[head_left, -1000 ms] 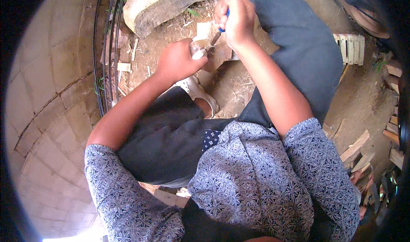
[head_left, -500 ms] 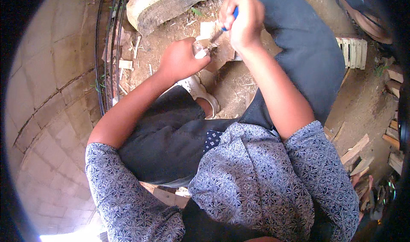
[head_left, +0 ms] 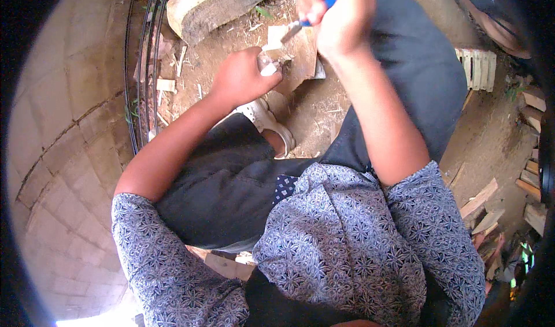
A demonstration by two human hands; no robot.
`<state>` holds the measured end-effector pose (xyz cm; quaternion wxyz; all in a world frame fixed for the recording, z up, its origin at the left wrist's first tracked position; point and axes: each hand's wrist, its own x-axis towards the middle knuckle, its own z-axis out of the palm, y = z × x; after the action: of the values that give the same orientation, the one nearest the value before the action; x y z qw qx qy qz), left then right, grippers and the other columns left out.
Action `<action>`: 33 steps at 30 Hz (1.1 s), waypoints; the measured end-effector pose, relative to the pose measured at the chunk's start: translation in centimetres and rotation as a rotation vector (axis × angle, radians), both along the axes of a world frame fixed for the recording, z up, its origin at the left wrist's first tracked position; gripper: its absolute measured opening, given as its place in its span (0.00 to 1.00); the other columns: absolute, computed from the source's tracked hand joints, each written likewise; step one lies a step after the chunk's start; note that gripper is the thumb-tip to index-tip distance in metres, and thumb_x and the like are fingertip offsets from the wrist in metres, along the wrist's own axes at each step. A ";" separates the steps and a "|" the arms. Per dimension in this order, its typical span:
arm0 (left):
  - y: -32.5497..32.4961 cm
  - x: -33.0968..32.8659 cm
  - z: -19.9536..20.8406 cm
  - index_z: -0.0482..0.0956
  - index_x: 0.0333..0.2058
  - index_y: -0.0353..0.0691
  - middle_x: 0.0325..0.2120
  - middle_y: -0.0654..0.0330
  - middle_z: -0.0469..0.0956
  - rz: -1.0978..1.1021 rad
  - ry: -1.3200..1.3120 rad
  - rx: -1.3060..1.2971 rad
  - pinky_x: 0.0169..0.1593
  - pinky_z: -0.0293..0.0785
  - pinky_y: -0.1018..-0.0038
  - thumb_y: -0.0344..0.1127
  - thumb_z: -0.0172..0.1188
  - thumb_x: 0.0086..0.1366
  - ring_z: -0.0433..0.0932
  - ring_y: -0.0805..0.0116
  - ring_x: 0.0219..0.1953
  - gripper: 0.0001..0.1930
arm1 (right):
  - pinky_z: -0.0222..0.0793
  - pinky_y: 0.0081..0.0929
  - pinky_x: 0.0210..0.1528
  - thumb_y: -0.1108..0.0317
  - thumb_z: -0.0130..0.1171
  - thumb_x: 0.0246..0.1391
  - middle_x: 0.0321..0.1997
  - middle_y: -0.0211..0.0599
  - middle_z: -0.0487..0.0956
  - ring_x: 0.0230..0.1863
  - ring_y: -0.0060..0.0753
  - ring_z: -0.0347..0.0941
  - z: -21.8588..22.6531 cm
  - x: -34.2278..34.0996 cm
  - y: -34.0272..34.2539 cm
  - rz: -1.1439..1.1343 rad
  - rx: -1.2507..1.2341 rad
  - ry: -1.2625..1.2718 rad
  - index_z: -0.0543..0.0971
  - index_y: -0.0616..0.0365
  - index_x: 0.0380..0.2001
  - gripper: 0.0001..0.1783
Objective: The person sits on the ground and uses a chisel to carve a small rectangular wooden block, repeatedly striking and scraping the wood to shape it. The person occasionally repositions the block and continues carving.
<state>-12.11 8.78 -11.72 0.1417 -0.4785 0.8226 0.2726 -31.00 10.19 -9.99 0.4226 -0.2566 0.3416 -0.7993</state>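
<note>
My right hand (head_left: 347,21) is closed around a blue-handled tool with a flat metal blade (head_left: 291,31); its exact kind is not clear. The blade points down and left, apart from my left hand (head_left: 245,75). Closed low over the ground, my left hand grips a small whitish piece (head_left: 269,69), mostly hidden by the fingers. Beneath and beside it is a brown wooden board (head_left: 302,67), with a pale flat scrap (head_left: 276,36) by its far end.
A big pale block (head_left: 222,6) lies at the far left, with wood chips scattered near it. Dark cables (head_left: 144,67) run along the wall (head_left: 63,107). A slatted wooden piece (head_left: 477,70) and split wood (head_left: 481,199) lie on the right. My shoe (head_left: 269,125) is close to the board.
My right hand has lifted the tool up and to the right, so its blade is farther from the whitish piece. The left hand has hardly moved and keeps its grip.
</note>
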 end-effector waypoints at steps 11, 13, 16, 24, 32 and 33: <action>-0.6 -0.5 -0.1 0.82 0.33 0.32 0.30 0.40 0.83 -0.033 0.019 -0.005 0.43 0.79 0.53 0.53 0.66 0.50 0.83 0.42 0.36 0.26 | 0.56 0.27 0.18 0.61 0.46 0.62 0.11 0.29 0.62 0.12 0.23 0.56 -5.3 0.7 0.6 0.108 0.203 -0.093 0.64 0.54 0.17 0.19; -0.2 -0.3 0.2 0.82 0.34 0.32 0.30 0.40 0.83 -0.014 0.019 0.004 0.43 0.79 0.53 0.53 0.66 0.50 0.83 0.42 0.36 0.26 | 0.56 0.29 0.18 0.58 0.44 0.62 0.10 0.29 0.62 0.11 0.25 0.56 -2.0 0.2 0.4 0.076 0.053 -0.068 0.64 0.54 0.17 0.20; -0.2 -0.1 0.1 0.83 0.33 0.32 0.29 0.40 0.83 -0.007 0.016 0.014 0.44 0.80 0.53 0.53 0.66 0.50 0.83 0.41 0.36 0.26 | 0.56 0.28 0.18 0.59 0.46 0.62 0.10 0.29 0.62 0.12 0.24 0.57 -0.9 0.1 -0.2 0.109 0.024 -0.032 0.65 0.54 0.18 0.19; -0.4 -0.3 0.0 0.82 0.34 0.31 0.31 0.40 0.82 -0.045 -0.001 -0.018 0.44 0.80 0.53 0.54 0.66 0.50 0.83 0.42 0.36 0.26 | 0.56 0.26 0.18 0.58 0.50 0.60 0.12 0.27 0.63 0.13 0.22 0.57 -6.4 0.8 0.4 0.091 0.282 -0.136 0.64 0.53 0.16 0.20; -0.3 -0.9 0.3 0.82 0.34 0.31 0.30 0.39 0.82 -0.058 -0.019 -0.010 0.44 0.80 0.53 0.54 0.66 0.50 0.83 0.42 0.36 0.27 | 0.53 0.25 0.14 0.62 0.46 0.63 0.10 0.30 0.62 0.09 0.25 0.56 -5.9 0.9 0.2 -0.045 0.258 0.099 0.62 0.52 0.12 0.23; -0.4 -0.9 0.2 0.82 0.33 0.31 0.30 0.39 0.82 -0.058 -0.034 -0.021 0.43 0.80 0.53 0.54 0.66 0.50 0.83 0.42 0.36 0.27 | 0.55 0.25 0.15 0.59 0.48 0.61 0.11 0.29 0.63 0.11 0.24 0.57 -6.3 0.6 0.1 0.024 0.265 0.000 0.63 0.52 0.14 0.21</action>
<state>-13.05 8.35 -11.52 0.1586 -0.4603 0.8365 0.2515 -30.42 10.29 -16.25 0.4624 -0.2028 0.4412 -0.7419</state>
